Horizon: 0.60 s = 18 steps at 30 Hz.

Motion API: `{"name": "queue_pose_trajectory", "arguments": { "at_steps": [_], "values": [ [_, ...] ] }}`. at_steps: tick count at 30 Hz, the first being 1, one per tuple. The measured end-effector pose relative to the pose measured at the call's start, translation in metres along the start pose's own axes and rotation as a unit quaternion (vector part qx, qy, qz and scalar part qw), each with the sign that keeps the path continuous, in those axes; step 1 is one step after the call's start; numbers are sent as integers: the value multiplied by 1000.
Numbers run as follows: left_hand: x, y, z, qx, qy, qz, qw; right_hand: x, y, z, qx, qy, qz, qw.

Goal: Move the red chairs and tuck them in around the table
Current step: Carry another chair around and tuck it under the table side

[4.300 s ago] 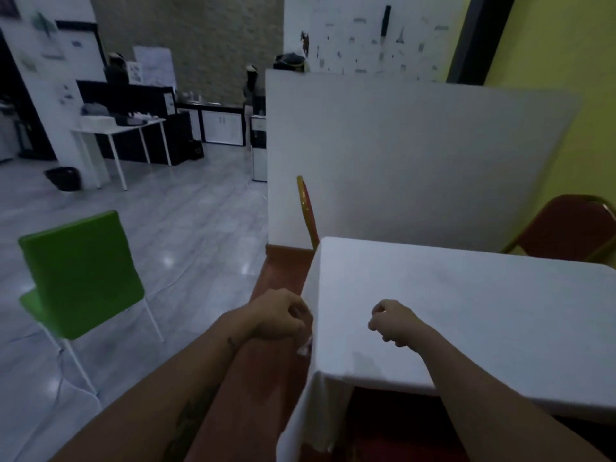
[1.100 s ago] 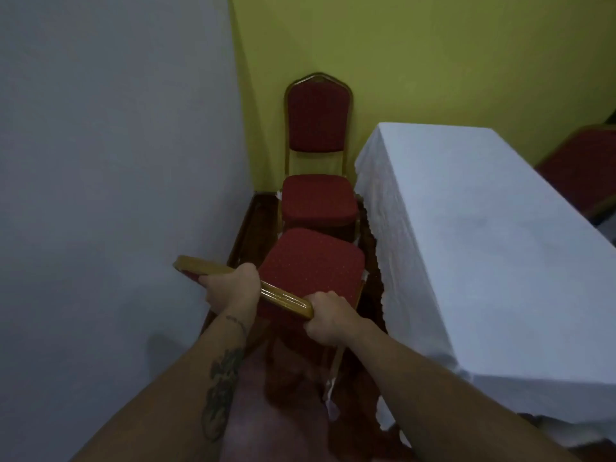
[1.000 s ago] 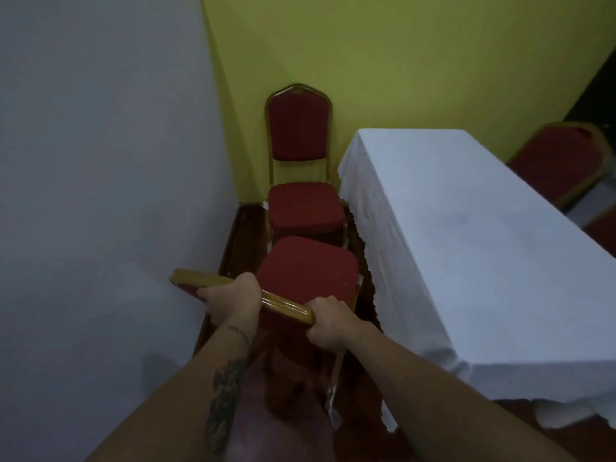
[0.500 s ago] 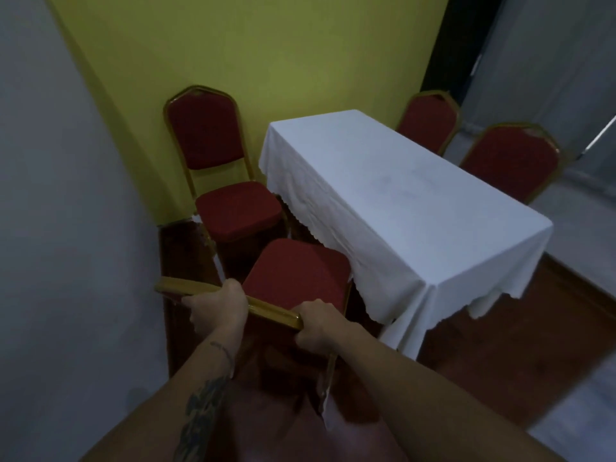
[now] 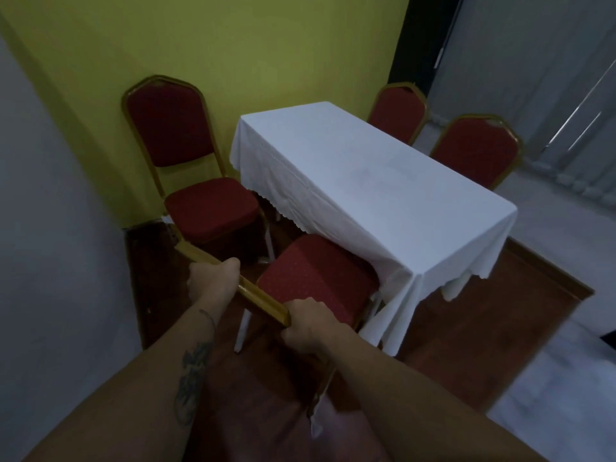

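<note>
Swung round since a moment ago, the held chair (image 5: 316, 278) now points its red, gold-dotted seat at the counter's (image 5: 383, 195) near corner, the front edge touching the hanging white cloth. Left hand (image 5: 213, 281) and right hand (image 5: 310, 323) are both clamped on its gold backrest rail. Its legs are mostly hidden behind arms and seat. Another red chair (image 5: 200, 181) stands beside the yellow wall; two more (image 5: 398, 111) (image 5: 476, 150) show only their backs beyond the counter.
</note>
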State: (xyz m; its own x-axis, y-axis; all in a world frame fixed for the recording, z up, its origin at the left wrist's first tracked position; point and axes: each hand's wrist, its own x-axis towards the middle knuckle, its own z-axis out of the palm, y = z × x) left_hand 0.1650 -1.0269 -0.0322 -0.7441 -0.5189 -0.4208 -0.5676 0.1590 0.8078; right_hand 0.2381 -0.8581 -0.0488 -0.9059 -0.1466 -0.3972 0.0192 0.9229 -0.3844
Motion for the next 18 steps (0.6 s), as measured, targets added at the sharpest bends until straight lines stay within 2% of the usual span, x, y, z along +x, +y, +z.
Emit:
{"name": "queue_pose_trajectory", "arguments": {
  "at_steps": [18],
  "values": [
    [66, 57, 18, 18, -60, 64, 996, 68, -18, -28, 2, -3, 26, 1000]
  ]
}}
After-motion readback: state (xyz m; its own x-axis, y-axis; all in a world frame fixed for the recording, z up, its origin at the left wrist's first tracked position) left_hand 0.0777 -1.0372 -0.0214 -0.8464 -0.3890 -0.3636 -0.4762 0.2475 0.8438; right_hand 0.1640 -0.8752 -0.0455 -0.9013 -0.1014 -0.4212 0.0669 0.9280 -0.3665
